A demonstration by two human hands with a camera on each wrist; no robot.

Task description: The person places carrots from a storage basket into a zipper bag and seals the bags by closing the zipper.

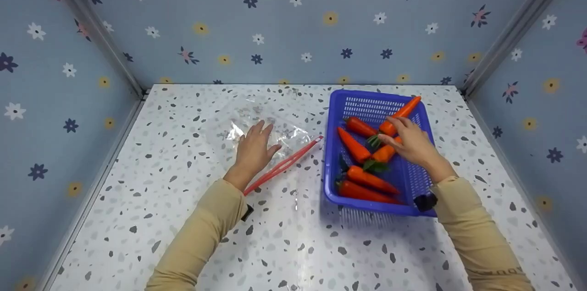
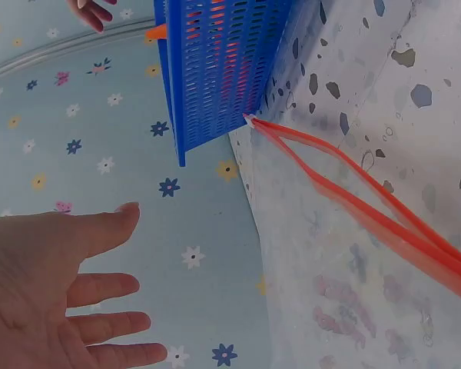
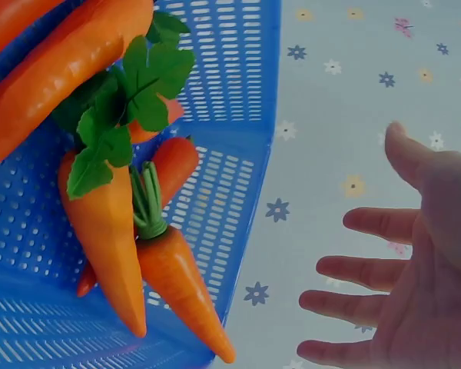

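My left hand [image 1: 254,150] is spread over a clear plastic bag [image 1: 245,108] lying flat on the tabletop, its fingers straight and holding nothing. A red drawstring strip [image 2: 384,223] runs across the bag, with its tip close to the basket. On the right, my right hand [image 1: 415,144] hovers above a blue perforated basket [image 1: 329,158], fingers extended and thumb apart. Several orange and red carrots lie inside it, some with green tops. One orange carrot [image 3: 186,288] leans up against the basket's far right side, nearest my right fingers. A leafy-topped carrot [image 3: 104,238] lies beside it.
The white speckled tabletop [image 1: 151,199] is enclosed by blue flowered panels [image 1: 293,20] at the back and both sides. Metal corner posts [image 1: 98,30] stand at the rear. The basket's raised rim surrounds the carrots.
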